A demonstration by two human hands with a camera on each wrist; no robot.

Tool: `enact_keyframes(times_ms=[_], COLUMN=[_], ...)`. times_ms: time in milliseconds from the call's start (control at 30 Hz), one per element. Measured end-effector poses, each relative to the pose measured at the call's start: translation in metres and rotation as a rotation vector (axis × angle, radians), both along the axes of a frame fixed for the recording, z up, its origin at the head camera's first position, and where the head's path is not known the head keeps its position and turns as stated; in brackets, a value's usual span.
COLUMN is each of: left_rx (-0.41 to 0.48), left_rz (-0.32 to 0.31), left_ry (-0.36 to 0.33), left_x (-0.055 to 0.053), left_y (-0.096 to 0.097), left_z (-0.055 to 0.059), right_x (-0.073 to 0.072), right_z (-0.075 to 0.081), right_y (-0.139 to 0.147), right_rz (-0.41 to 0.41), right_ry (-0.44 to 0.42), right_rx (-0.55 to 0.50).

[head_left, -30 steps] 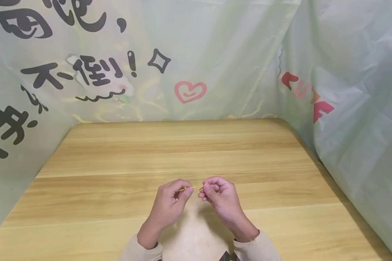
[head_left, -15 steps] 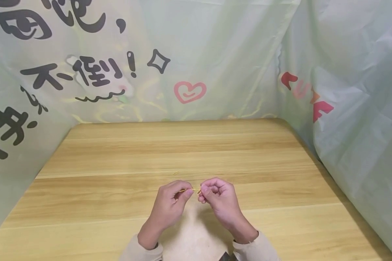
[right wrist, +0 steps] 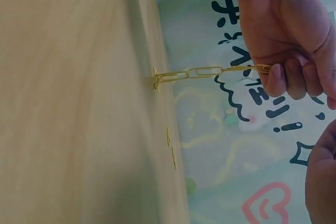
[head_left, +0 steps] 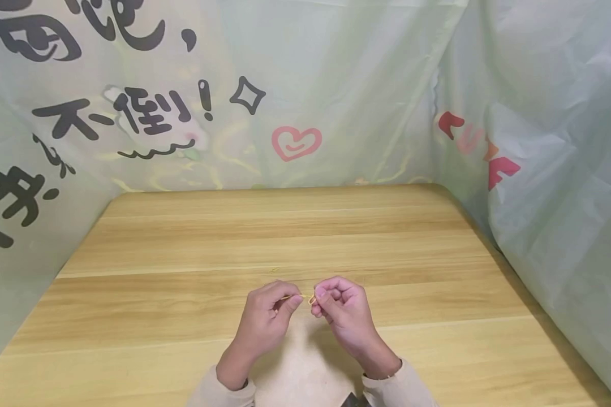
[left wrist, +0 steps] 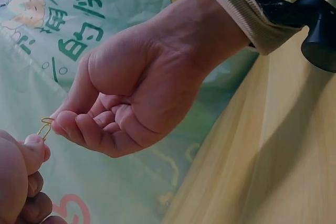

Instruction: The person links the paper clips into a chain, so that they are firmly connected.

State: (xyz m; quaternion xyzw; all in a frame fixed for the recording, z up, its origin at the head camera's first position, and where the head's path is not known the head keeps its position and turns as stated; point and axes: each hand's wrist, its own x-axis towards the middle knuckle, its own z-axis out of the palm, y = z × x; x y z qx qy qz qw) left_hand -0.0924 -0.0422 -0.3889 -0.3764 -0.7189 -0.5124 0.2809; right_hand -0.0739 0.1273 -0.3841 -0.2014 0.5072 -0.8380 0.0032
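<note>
Thumb and fingertips of my left hand (head_left: 265, 319) pinch the upper end of a gold paper clip chain (right wrist: 210, 67), which hangs down from them in the right wrist view. Its lower end gathers in a small bunch (right wrist: 156, 80) at the table. Facing it, my right hand (head_left: 347, 311) pinches a gold paper clip (head_left: 312, 301), whose loop shows between the two hands. Close up in the left wrist view, thin wire loops (left wrist: 46, 121) cross in the small gap between both hands' fingertips. Other fingers of the right hand curl toward the palm.
Two loose paper clips (right wrist: 168, 136) lie on the wooden table (head_left: 183, 237) beyond the hands. A printed pale green cloth (head_left: 356, 85) hangs round the table's back and sides. On the right wrist sits a black camera mount (left wrist: 319, 35).
The clip at the right fingertips has tipped, and its loop now hangs lower between the hands. Both hands have stayed almost in place.
</note>
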Motion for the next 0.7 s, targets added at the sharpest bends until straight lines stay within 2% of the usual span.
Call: enact_keyframes(times_ms=[133,700], left_rx=[-0.001,0.003], left_rz=[-0.011,-0.011], left_ry=[0.009,0.022], left_x=[0.0005,0.0010], left_y=[0.0010,0.0036], left_z=[0.0003,-0.0007], right_x=[-0.0004,0.0005], right_z=[-0.0002,0.0012], right_y=[0.0002,0.0016], right_rz=[0.002,-0.082], right_ry=[0.006,0.007], right_rx=[-0.007,0.094])
